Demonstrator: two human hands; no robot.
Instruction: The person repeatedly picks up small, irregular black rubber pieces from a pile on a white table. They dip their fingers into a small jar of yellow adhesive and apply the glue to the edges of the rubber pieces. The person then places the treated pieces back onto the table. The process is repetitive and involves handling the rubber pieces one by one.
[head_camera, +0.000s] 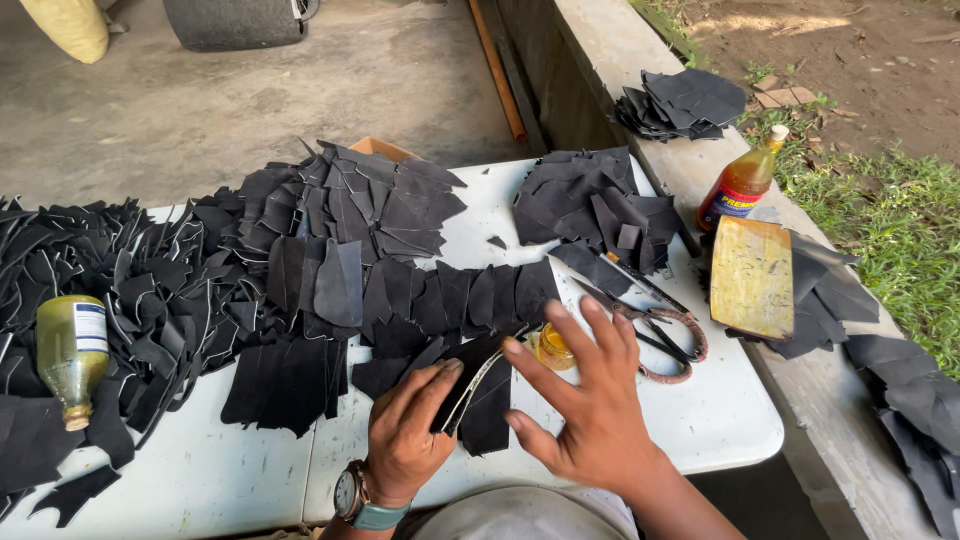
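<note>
black leather piece (487, 395) lies flat near the front edge of the white folding table (720, 420), long axis running from the front edge up and right toward the small yellow glue jar (553, 347). a pale edge strip shows along its left side. its lower left part is covered by the left hand (408, 432), whose fingers press down on it, bent but not closed round it. the right hand (590, 395) hovers just right of the piece, fingers spread and loose, index tip touching or nearly touching the top end of the piece; cannot tell which. the jar is half hidden behind those fingers.

scissors (655, 335) with brown handles lie just beyond the right hand, blades pointing up-left. a row of overlapping leather cutouts (450, 295) sits behind the piece, and a bigger heap (340, 200) covers the middle and left of the table, with another pile (590, 205) near the back right corner. a glass bottle (70, 355) lies on its side on the scraps at the left edge. on the concrete ledge (800, 400) to the right: a yellowed board (752, 277) on more scraps and an amber bottle (742, 182) tilted. wristwatch (350, 495) on the left wrist is partly cut off by the bottom edge.
</note>
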